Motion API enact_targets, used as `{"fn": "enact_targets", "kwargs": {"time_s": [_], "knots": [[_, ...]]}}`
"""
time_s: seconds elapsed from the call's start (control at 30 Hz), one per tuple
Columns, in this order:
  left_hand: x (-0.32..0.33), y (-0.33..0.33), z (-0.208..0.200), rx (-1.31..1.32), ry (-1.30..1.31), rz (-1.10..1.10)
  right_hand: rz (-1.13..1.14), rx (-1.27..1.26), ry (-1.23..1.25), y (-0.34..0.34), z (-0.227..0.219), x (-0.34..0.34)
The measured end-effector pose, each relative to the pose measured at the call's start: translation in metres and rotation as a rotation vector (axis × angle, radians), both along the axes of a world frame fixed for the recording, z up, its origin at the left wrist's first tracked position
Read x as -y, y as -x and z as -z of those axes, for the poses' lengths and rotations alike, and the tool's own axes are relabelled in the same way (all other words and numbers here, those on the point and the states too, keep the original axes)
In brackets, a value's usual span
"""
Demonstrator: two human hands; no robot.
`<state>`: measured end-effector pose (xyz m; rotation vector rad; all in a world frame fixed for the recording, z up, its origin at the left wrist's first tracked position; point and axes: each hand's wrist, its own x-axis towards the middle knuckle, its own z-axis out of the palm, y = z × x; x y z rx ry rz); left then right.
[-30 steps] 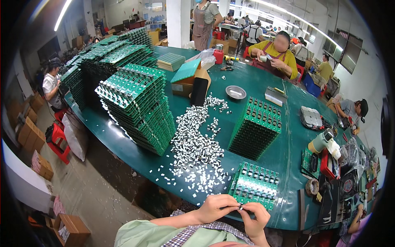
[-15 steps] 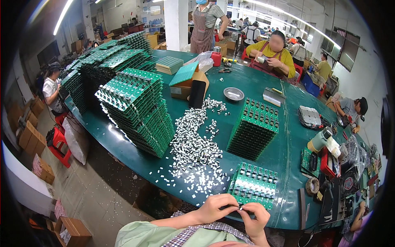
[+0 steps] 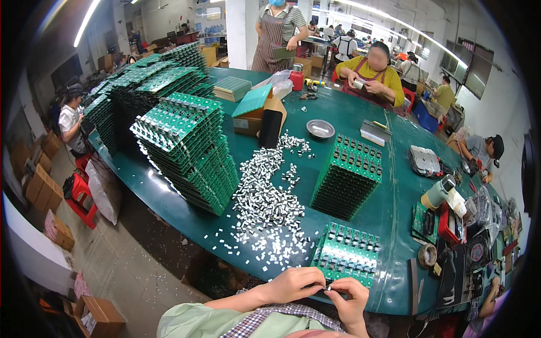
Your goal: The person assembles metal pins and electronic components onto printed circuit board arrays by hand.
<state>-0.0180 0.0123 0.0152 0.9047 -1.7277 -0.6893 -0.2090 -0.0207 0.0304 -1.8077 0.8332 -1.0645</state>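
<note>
Close to my body at the table's near edge, my left hand and my right hand meet fingertip to fingertip. Pinched between them is a small white-and-black piece; its exact kind is too small to make out. Just beyond my fingers lies a low stack of green circuit boards, with rows of dark and silvery parts on top. A spread-out heap of similar small white-and-black pieces covers the table ahead and to the left.
Tall circuit board stacks rise at left, and another stack stands ahead. Beyond are a metal dish, a cardboard box and a dark phone-like slab. A co-worker in yellow sits across the green table.
My hands stay nearly in place, still pinching the small piece. At the far side, the standing person in the striped apron has shifted and now holds a green board in front.
</note>
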Motion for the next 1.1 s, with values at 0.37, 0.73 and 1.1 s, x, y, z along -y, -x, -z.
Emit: {"fn": "enact_targets", "kwargs": {"time_s": [0.37,0.73,1.1], "knots": [[0.0,0.005,0.002,0.009,0.052,-0.056,0.065,-0.012,0.043,-0.005,-0.004,-0.006],[0.009,0.007,0.001,-0.006,0.08,-0.081,0.095,-0.085,0.227,0.004,-0.016,0.001],[0.09,-0.071,0.037,0.399,-0.106,-0.788,0.773,0.254,0.285,0.083,-0.003,0.164]]}}
